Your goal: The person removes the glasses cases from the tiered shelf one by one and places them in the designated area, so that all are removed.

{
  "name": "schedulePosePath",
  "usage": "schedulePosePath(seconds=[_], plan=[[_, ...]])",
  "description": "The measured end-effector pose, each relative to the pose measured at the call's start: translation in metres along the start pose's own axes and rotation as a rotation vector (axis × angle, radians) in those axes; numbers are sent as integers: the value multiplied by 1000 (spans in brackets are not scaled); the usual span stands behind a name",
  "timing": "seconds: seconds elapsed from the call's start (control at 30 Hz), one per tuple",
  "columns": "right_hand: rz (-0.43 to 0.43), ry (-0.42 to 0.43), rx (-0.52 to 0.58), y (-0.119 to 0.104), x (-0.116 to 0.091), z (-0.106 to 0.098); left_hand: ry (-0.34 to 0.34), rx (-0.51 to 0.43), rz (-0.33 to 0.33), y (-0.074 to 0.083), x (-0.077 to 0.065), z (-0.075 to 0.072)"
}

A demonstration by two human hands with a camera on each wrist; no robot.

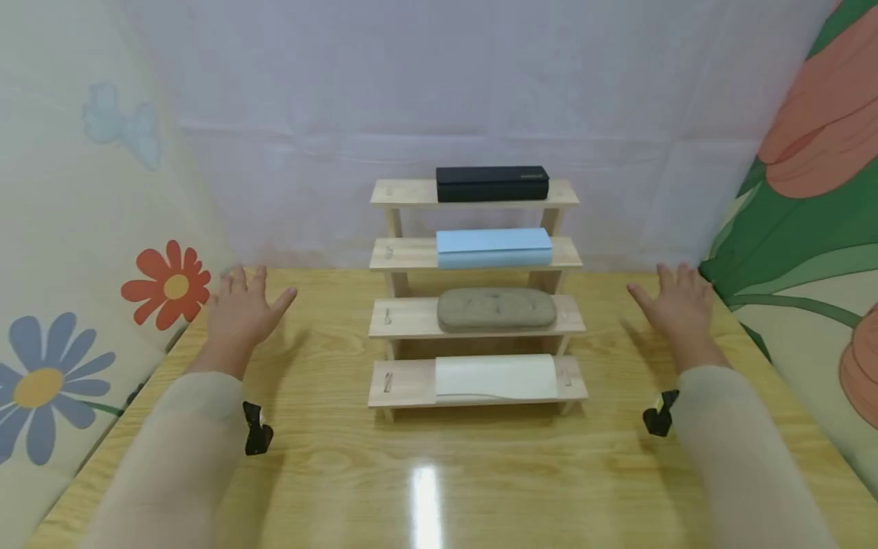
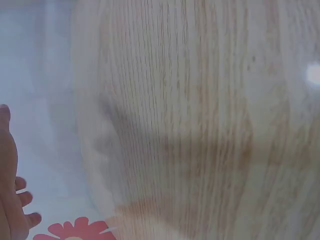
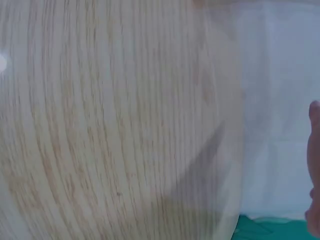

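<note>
Both hands are spread and hold nothing. To the left of a wooden tiered stand point(image 1: 405, 387), my left hand point(image 1: 241, 311) hovers above the table with fingers straight and thumb out. My right hand point(image 1: 679, 305) mirrors it on the stand's right side. One case lies on each step: a black glasses case point(image 1: 491, 184) on top, a light blue case point(image 1: 494, 248) below it, a grey-brown padded case point(image 1: 497, 309) on the third, and a white case point(image 1: 495, 378) on the lowest. In the wrist views only parts of the left hand point(image 2: 10, 185) and right hand point(image 3: 315, 165) show at the edges.
The stand rests on a glossy wood-grain table point(image 1: 329, 473). A pale cloth point(image 1: 480, 84) hangs behind it. Flower-printed cloths border the table at left point(image 1: 55, 229) and right point(image 1: 816, 252). Black wrist devices sit at the left cuff point(image 1: 257, 431) and right cuff point(image 1: 660, 415).
</note>
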State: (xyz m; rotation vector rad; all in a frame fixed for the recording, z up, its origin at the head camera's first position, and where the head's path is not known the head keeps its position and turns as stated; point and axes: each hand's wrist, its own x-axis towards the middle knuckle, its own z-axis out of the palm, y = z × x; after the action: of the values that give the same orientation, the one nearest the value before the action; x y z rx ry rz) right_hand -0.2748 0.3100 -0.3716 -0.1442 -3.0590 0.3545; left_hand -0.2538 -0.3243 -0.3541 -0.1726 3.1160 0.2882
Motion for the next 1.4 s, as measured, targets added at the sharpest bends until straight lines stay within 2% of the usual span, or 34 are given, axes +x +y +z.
schedulePosePath(seconds=[0.23,0.47,0.67,0.83,1.13,1.4], plan=[[-38,86,140,-17,-9,-4,47,-119,70,3,-11,2],[-66,108,321,-26,-23,-8,102,-270,118,16,-33,13],[-96,126,426,-32,-37,-10,142,-425,167,28,-51,22],[-114,143,491,-38,-49,-12,158,-504,206,36,-61,28],[-119,141,602,-49,-69,-15,149,-622,221,48,-76,34],[-168,154,693,-58,-85,-12,123,-682,223,57,-95,41]])
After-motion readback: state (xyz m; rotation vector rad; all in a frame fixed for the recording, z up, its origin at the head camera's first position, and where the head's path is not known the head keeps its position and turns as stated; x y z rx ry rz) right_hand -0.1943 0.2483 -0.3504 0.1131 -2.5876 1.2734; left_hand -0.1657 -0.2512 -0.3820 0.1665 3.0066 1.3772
